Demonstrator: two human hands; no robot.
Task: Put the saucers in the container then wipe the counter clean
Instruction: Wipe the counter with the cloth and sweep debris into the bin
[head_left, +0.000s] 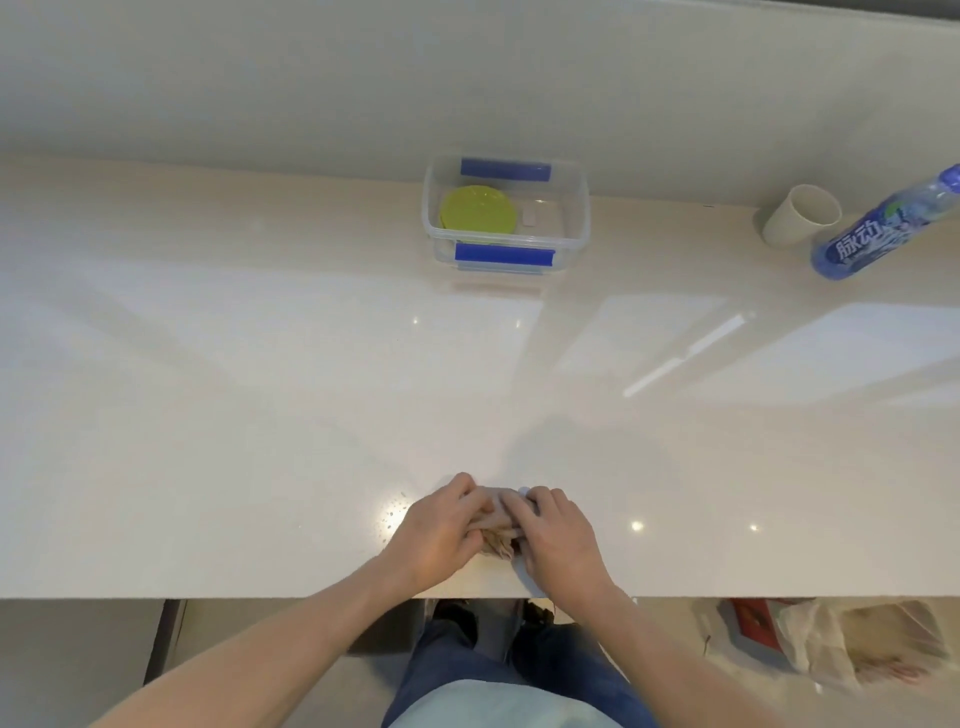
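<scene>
A clear plastic container with blue clips stands at the back of the glossy white counter, against the wall. Yellow-green saucers lie stacked inside its left half. Near the counter's front edge, my left hand and my right hand press together on a small bunched pale cloth. Both hands grip the cloth, which is mostly hidden under my fingers.
A beige cup lies on its side at the back right, beside a blue drink bottle leaning toward the right edge. Small droplets speckle the counter left of my hands. Below the front edge, a plastic bag lies on the floor.
</scene>
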